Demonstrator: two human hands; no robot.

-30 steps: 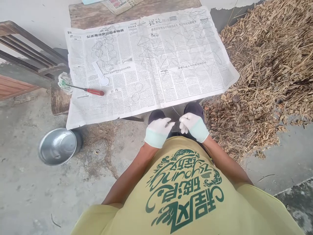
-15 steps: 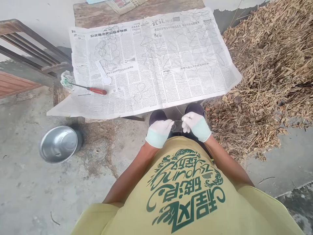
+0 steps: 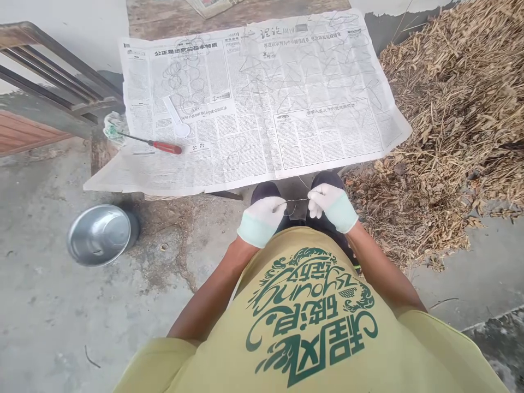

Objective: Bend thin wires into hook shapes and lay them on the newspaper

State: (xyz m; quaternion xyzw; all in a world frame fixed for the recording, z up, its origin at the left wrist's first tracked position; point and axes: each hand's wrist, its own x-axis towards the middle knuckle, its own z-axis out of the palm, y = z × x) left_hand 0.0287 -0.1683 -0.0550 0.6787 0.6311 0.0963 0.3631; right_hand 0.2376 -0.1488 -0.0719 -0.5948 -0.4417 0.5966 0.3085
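Wire [image 3: 297,200] pinched straight between left hand [image 3: 262,218] and right hand [image 3: 329,204]; risk of slipping from gloved fingertips or kinking if pulled unevenly.

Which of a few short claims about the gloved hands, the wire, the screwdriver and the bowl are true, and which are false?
1. The left hand and the right hand both wear white gloves. True.
2. A thin wire runs between the two hands, pinched at each end. True.
3. The red-handled screwdriver lies inside the metal bowl. False: its handle rests on the left part of the newspaper.
4. The metal bowl stands on the newspaper. False: it stands on the concrete floor, to the person's left.
5. A pile of dry stalks lies to the person's right. True.
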